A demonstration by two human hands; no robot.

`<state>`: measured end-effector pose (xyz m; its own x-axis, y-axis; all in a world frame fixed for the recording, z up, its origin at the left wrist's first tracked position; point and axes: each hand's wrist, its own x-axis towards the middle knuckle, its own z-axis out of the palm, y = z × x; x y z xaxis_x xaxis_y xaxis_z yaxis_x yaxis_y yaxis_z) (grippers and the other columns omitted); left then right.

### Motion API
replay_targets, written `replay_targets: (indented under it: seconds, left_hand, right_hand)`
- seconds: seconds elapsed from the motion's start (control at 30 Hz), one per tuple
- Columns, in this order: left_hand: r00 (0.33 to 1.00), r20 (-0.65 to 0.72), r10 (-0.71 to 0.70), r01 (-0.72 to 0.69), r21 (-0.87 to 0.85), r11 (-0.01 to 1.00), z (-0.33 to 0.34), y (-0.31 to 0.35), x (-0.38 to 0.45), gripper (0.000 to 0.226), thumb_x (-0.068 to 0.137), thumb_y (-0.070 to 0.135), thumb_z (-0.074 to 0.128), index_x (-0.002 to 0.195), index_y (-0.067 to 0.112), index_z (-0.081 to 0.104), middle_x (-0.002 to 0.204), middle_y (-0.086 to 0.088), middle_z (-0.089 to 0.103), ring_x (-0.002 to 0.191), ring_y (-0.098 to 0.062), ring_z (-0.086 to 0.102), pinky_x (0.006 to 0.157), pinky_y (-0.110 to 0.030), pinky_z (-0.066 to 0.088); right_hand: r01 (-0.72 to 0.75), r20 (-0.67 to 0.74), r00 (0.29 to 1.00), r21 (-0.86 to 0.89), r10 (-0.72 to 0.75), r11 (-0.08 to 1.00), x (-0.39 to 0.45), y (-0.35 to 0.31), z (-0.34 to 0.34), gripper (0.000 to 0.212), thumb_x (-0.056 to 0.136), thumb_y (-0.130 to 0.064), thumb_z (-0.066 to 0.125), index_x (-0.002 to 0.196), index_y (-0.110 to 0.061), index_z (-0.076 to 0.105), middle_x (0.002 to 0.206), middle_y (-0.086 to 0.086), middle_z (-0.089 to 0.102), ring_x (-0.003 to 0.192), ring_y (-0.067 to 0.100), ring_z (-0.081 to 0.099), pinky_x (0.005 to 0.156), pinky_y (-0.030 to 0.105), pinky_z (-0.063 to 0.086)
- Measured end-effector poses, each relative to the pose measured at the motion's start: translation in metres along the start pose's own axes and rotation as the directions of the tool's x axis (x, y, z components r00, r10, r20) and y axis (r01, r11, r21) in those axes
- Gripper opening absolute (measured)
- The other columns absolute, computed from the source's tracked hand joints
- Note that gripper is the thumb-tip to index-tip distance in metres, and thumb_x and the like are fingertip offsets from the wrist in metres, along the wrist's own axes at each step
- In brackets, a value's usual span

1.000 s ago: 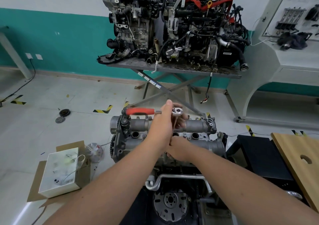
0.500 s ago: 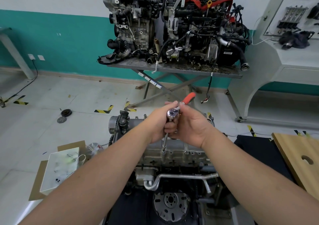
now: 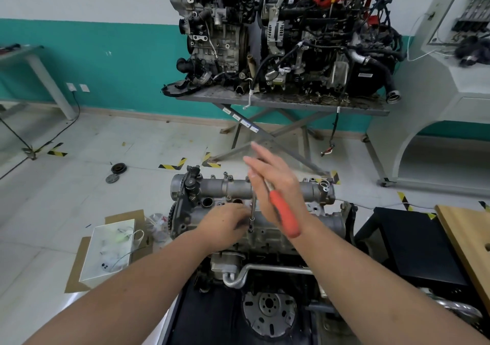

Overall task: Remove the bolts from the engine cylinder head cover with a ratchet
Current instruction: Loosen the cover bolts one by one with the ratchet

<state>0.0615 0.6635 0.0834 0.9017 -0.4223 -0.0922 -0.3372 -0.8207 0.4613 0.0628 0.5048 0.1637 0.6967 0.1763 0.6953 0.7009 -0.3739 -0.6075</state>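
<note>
The grey cylinder head cover (image 3: 233, 189) tops the engine in front of me, with bolts (image 3: 225, 174) standing along its far edge. A ratchet with a red handle (image 3: 285, 216) stands on a thin extension bar (image 3: 253, 209) that runs down to the cover's near side. My left hand (image 3: 225, 221) is low on the engine, its curled fingertips pinching the bar's bottom end. Raised beside the ratchet is my right hand (image 3: 275, 183), fingers straight, with the red handle lying across it. The ratchet head is hidden by that hand.
Two more engines (image 3: 278, 40) sit on a metal table (image 3: 291, 103) behind. A white box (image 3: 108, 249) on cardboard lies at the left, black discs (image 3: 118, 168) on the floor. A black stand (image 3: 413, 238) and wooden board (image 3: 466, 238) are at the right.
The ratchet handle swung round from pointing away to pointing back toward me. My right hand let go and straightened its fingers. My left hand dropped from the ratchet head to the bar's bottom end.
</note>
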Motion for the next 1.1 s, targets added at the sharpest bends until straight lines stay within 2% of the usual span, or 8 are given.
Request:
replay_targets:
  seconds: [0.13, 0.37, 0.5, 0.6, 0.7, 0.83, 0.97, 1.1]
  left_hand:
    - [0.997, 0.005, -0.072, 0.072, -0.16, 0.984, 0.003, -0.003, -0.005, 0.036, 0.093, 0.034, 0.058, 0.118, 0.01, 0.065, 0.11, 0.002, 0.065, 0.104, -0.024, 0.062, 0.093, -0.027, 0.05]
    - [0.997, 0.022, -0.073, 0.072, 0.045, 0.996, 0.007, -0.003, 0.004, 0.033, 0.099, 0.052, 0.049, 0.094, 0.023, 0.064, 0.107, 0.022, 0.062, 0.102, -0.02, 0.062, 0.08, -0.034, 0.047]
    - [0.999, 0.037, -0.002, -0.001, 0.074, 0.997, 0.014, -0.014, 0.006, 0.03, 0.099, 0.05, 0.052, 0.106, 0.029, 0.072, 0.134, 0.021, 0.055, 0.109, -0.017, 0.061, 0.085, -0.035, 0.049]
    - [0.999, 0.02, 0.04, -0.041, 0.073, 0.996, 0.014, -0.02, 0.01, 0.03, 0.098, 0.05, 0.053, 0.11, 0.031, 0.072, 0.132, 0.022, 0.055, 0.11, -0.016, 0.061, 0.082, -0.033, 0.047]
    - [0.999, 0.014, 0.04, -0.041, 0.097, 0.994, 0.016, -0.02, 0.009, 0.034, 0.099, 0.05, 0.052, 0.104, 0.022, 0.072, 0.114, 0.013, 0.057, 0.103, -0.02, 0.061, 0.072, -0.032, 0.042]
    - [0.999, 0.021, 0.041, -0.043, 0.128, 0.991, 0.014, -0.017, 0.009, 0.035, 0.099, 0.048, 0.051, 0.107, 0.019, 0.069, 0.123, 0.008, 0.057, 0.107, -0.021, 0.06, 0.076, -0.032, 0.043]
    - [0.998, 0.0, 0.065, -0.065, 0.091, 0.994, 0.012, -0.017, 0.01, 0.029, 0.098, 0.044, 0.055, 0.105, 0.021, 0.071, 0.136, 0.017, 0.055, 0.107, -0.016, 0.061, 0.077, -0.028, 0.046]
    - [1.0, -0.016, 0.006, -0.004, 0.117, 0.993, 0.015, -0.016, 0.009, 0.035, 0.098, 0.046, 0.054, 0.12, 0.021, 0.067, 0.133, 0.009, 0.06, 0.113, -0.019, 0.061, 0.087, -0.027, 0.047]
  right_hand:
    - [0.369, 0.292, 0.915, -0.33, -0.277, 0.869, 0.013, -0.007, -0.01, 0.023, 0.089, -0.006, 0.063, 0.109, -0.006, 0.073, 0.11, 0.011, 0.069, 0.102, 0.032, 0.065, 0.084, 0.046, 0.051]
    - [0.406, 0.682, 0.706, -0.612, 0.193, 0.679, 0.059, -0.054, -0.008, 0.04, 0.104, -0.044, 0.027, 0.113, -0.019, 0.058, 0.098, 0.001, 0.061, 0.09, 0.025, 0.061, 0.07, 0.038, 0.042]
    - [-0.327, 0.656, 0.513, -0.447, 0.553, 0.833, 0.074, -0.061, 0.0, 0.029, 0.102, -0.019, 0.042, 0.085, -0.007, 0.061, 0.067, 0.0, 0.069, 0.061, 0.012, 0.066, 0.06, 0.031, 0.052]
    - [-0.919, 0.639, 0.391, 0.229, 0.663, 0.322, 0.063, -0.059, 0.009, 0.012, 0.098, -0.003, 0.043, 0.095, 0.003, 0.053, 0.072, 0.012, 0.073, 0.073, 0.025, 0.073, 0.077, 0.038, 0.062]
    - [-0.804, 0.579, 0.47, 0.592, 0.666, 0.052, 0.045, -0.05, 0.018, 0.027, 0.098, -0.004, 0.048, 0.074, -0.009, 0.061, 0.074, 0.006, 0.071, 0.081, 0.019, 0.066, 0.059, 0.023, 0.05]
    - [-0.597, 0.319, 0.619, 0.785, 0.718, 0.166, 0.027, -0.036, 0.028, 0.028, 0.1, -0.011, 0.054, 0.073, -0.019, 0.049, 0.087, 0.005, 0.072, 0.087, 0.021, 0.063, 0.072, 0.031, 0.045]
    - [-0.279, -0.079, 0.955, 0.08, 0.285, 0.957, 0.004, -0.022, 0.023, 0.024, 0.103, -0.023, 0.049, 0.116, -0.021, 0.069, 0.13, -0.007, 0.064, 0.122, 0.013, 0.058, 0.104, 0.032, 0.048]
    - [0.151, 0.14, 0.986, -0.468, -0.096, 0.871, 0.015, -0.017, 0.01, 0.019, 0.094, -0.015, 0.063, 0.108, -0.011, 0.075, 0.128, 0.004, 0.066, 0.117, 0.029, 0.059, 0.097, 0.043, 0.046]
